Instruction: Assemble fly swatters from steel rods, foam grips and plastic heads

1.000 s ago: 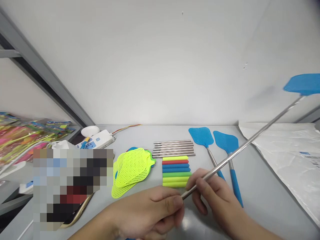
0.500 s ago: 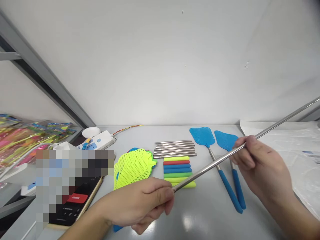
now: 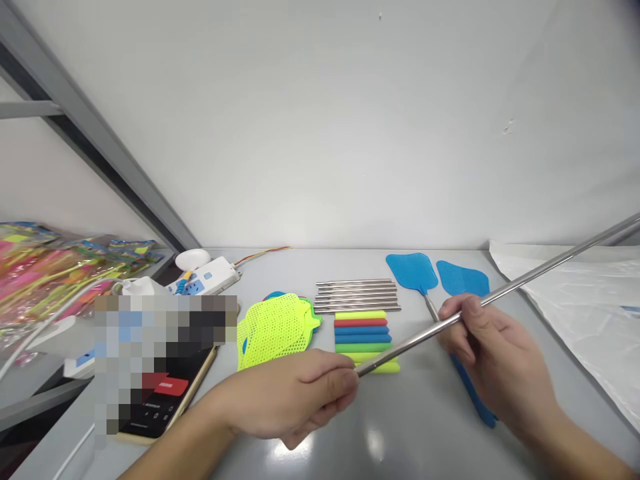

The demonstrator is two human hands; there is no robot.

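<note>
While left grip (image 3: pixel 297 397) clasps metal rod (image 3: pixel 530 277) at lower end, right grip (image 3: pixel 503 360) pinches it farther up.

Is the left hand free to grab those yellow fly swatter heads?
Probably not: the left hand is gripping the metal rod, though the yellow fly swatter heads lie just beyond it.

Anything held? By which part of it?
Yes, a metal rod: left hand grips its near part, end hidden; right hand holds it farther along.
</note>
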